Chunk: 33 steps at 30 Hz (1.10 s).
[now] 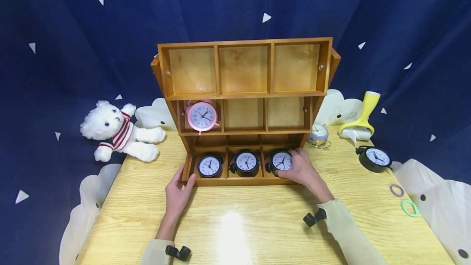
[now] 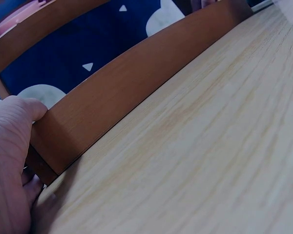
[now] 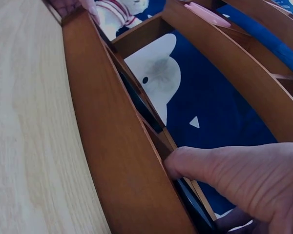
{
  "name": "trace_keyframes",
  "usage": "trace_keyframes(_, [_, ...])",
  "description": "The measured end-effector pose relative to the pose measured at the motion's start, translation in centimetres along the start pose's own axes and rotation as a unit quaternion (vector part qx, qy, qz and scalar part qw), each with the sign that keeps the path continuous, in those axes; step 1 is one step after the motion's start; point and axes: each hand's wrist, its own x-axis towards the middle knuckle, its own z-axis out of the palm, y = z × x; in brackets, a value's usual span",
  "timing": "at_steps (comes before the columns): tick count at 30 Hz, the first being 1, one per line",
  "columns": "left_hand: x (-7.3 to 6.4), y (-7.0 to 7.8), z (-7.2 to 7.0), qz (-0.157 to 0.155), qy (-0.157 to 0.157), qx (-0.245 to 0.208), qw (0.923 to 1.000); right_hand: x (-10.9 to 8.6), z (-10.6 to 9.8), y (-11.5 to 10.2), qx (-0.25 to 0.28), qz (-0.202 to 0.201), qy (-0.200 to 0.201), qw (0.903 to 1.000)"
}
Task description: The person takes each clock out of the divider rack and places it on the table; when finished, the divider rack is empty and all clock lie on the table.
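A three-tier wooden shelf [image 1: 229, 182] stands on the table, each tier split into three compartments. At its lower left front corner, my left hand [image 1: 178, 193] holds the wood, thumb [image 2: 36, 108] over the front edge and fingers round the side. Its bottom tier carries a left black alarm clock [image 1: 209, 166], a middle black alarm clock [image 1: 246, 162] and a right black alarm clock [image 1: 281, 161]. My right hand [image 1: 302, 169] grips the right clock by its rim, inside the right compartment; some fingertips are hidden. In the middle tier's left compartment leans a pink alarm clock [image 1: 202, 116].
Left of the shelf lies a white teddy bear [image 1: 119, 130]. On the right are a small pale alarm clock [image 1: 318, 132], a yellow-handled lint roller [image 1: 364, 113], another black alarm clock [image 1: 375, 158], a purple ring [image 1: 397, 190] and a green ring [image 1: 409, 208].
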Motion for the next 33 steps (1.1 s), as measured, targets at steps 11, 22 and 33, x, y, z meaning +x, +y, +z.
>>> trace_keyframes(11, [0.1, 0.1, 0.1, -0.001, -0.003, 0.002, 1.0, 0.2, 0.1, 0.6, 0.016, -0.029, 0.032, 0.999])
trace_keyframes(22, [0.1, 0.4, 0.1, -0.013, -0.006, 0.003, 0.9999, 0.0, 0.8, 1.2, 0.033, -0.051, 0.088, 0.9942])
trace_keyframes(33, [0.0, 0.3, -0.1, -0.01, -0.006, 0.001, 0.9999, -0.4, 0.9, 1.0, 0.097, -0.048, 0.128, 0.9858])
